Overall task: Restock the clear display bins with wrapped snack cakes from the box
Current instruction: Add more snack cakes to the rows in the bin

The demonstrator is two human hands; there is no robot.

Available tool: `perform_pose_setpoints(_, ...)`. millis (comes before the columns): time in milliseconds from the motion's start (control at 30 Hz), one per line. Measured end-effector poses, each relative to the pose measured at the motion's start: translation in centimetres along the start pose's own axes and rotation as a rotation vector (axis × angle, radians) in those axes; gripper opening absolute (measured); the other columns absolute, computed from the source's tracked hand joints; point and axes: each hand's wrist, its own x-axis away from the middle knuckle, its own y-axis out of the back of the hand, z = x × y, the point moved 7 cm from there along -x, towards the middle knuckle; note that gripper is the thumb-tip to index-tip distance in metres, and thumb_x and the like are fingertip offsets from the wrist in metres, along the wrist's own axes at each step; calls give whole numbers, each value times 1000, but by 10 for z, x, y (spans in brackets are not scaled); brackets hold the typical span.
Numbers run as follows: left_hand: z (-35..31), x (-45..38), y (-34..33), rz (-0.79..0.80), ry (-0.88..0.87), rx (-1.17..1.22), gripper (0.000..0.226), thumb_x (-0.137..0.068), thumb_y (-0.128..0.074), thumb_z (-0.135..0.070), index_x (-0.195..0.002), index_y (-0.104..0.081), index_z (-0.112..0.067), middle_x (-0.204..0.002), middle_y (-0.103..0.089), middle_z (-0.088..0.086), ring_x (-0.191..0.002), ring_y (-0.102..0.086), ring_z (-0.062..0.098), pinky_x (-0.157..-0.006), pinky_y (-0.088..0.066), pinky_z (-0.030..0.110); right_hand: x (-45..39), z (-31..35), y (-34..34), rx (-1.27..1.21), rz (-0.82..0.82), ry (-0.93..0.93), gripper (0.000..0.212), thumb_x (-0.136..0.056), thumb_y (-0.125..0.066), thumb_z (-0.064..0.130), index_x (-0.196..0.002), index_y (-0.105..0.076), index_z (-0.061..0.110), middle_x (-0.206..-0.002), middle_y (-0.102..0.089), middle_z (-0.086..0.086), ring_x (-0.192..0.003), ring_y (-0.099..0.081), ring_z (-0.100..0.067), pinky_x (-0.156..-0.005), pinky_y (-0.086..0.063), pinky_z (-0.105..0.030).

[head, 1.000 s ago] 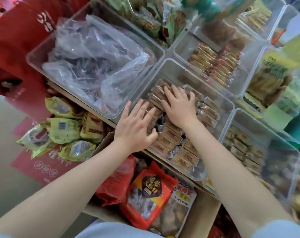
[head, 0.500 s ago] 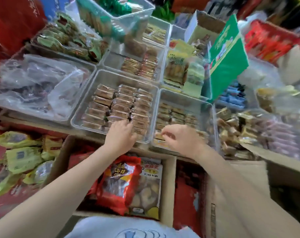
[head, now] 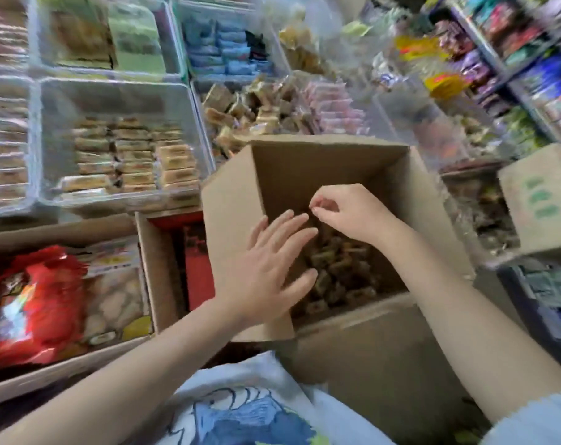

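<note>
Amid snack bins: open box; crowded shelves

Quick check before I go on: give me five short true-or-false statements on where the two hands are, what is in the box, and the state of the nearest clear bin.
1. Both hands are over the open cardboard box. True: left hand, right hand.
2. The box is empty. False: dark wrapped snack cakes lie at its bottom.
3. The left hand grips a cake. False: its fingers are spread straight and hold nothing.
4. The right hand's fingers are curled, fingertips close together. True; whether they pinch anything is unclear.
5. The clear bin left of the box is full to the rim. False: its far part is bare.
</note>
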Motion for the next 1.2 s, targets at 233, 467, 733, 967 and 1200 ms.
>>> perform_pose_setpoints(233,-3,-20,-21,-66,135,-178,43,-98,-43,-46,-131,-62,-26,-126,-67,-8,-129,-51,10,-126,-2,36,-34,-76,-125,323,511,46,13,-96,-55,21,-104,-65,20,-93,-58,2,-91,-62,-23,-69,-43,-29)
perform_pose_setpoints(467,-5,-24,-20,-36,193,-335,44,-94,-48,-43,-131,-64,-25,-123,-68,-7,-126,-52,13,-125,-3,32,-56,-144,-200,620,699,70,31,-104,-43,12,-131,-57,8,-130,-59,-10,-117,-60,-26,-89,-50,-32)
perform_pose_setpoints(733,7,-33,-11,-56,211,-343,41,-93,-48,-41,-129,-64,-28,-133,-63,-7,-136,-44,15,-126,2,31,-77,-145,-197,298,642,20,25,-96,-61,34,-109,-64,13,-115,-66,-11,-91,-61,-24,-74,-48,-28)
perform_pose_setpoints(967,37,-49,16,-228,322,-177,71,-90,-44,-56,-154,-33,-28,-167,-15,-7,-155,-6,13,-126,-6,38,-73,-62,-77,-980,462,-28,47,-90,-65,7,-131,-44,14,-119,-61,-20,-100,-70,-29,-82,-59,-38)
perform_pose_setpoints(1200,62,-48,80,-395,382,550,40,-84,-79,-39,-121,-64,-35,-111,-71,-20,-106,-66,1,-88,-56,27,-45,34,6,-1122,260,234,47,-87,-72,1,-126,-49,11,-116,-68,-9,-114,-65,-26,-93,-56,-42)
